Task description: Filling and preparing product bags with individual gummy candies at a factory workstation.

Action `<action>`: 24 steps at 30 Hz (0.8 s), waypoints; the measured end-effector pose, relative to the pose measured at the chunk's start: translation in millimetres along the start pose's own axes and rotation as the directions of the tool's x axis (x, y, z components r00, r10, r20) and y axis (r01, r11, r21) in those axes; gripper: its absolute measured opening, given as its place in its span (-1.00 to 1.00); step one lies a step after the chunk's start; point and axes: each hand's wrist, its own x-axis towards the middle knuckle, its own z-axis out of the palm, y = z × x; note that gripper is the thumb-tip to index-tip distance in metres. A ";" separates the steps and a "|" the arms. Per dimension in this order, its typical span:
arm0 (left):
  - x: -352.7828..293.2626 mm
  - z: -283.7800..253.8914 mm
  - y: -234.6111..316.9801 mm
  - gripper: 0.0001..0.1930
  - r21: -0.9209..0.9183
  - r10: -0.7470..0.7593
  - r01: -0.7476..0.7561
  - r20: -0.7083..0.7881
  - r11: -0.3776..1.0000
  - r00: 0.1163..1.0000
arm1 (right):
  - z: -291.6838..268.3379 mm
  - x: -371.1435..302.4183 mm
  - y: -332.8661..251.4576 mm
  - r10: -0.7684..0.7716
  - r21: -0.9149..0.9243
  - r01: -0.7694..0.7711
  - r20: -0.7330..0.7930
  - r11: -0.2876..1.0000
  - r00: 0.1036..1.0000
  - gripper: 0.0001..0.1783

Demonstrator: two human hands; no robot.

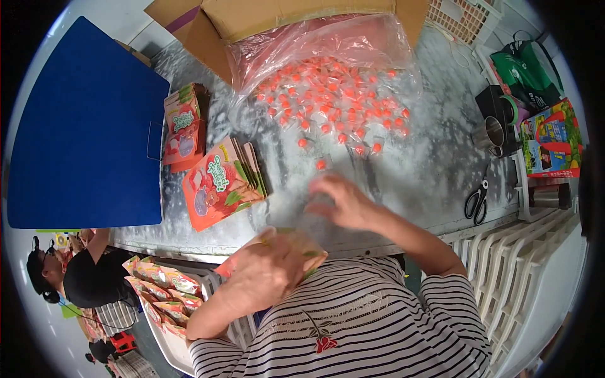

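My left hand (268,271) is closed round a red-and-green snack pouch (313,251), held at the table's near edge in front of my striped shirt. Its fingers cover much of the pouch. Just beyond, my right hand (345,203) is over the table, its fingers bent and smeared by motion. Whether anything is in them does not show. A single clear-wrapped orange-red candy (321,165) lies just past the fingertips. Farther back, a spread-out heap of the same wrapped candies (340,94) spills from a clear plastic bag (372,41).
Flat pouches lie in a near stack (217,183) and a far stack (184,126) at the left, beside a blue board (88,126). Filled pouches stand in a white tray (165,349). A cardboard box (296,14) is behind. Scissors (479,203) lie at the right. A person (94,277) works at far left.
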 end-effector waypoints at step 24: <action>-22.2 45.8 -5.4 -0.88 -0.133 -0.351 0.331 -0.170 0.934 0.921 | -13.2 -24.3 50.3 -0.003 -0.554 -0.057 -0.107 0.831 0.994 -0.59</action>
